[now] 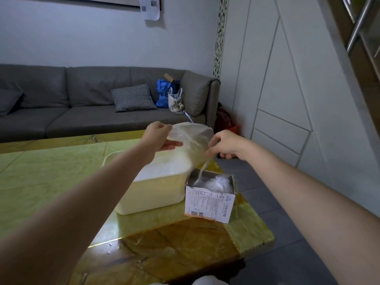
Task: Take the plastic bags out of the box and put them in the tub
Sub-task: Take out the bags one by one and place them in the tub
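Note:
A translucent plastic bag (192, 138) hangs in the air above the far right end of the white tub (156, 192). My left hand (158, 136) pinches its upper left edge. My right hand (224, 144) pinches its right side. A thin tail of the bag trails down into the open white cardboard box (209, 204), which stands just right of the tub near the table's right edge. More crumpled clear plastic (218, 183) shows inside the box. My left forearm hides part of the tub's inside.
Tub and box stand on a glossy yellow-green and brown table (61, 182). Behind it runs a grey sofa (82, 103) with a checked cushion (133, 97) and bags. White wall panels and grey floor lie to the right.

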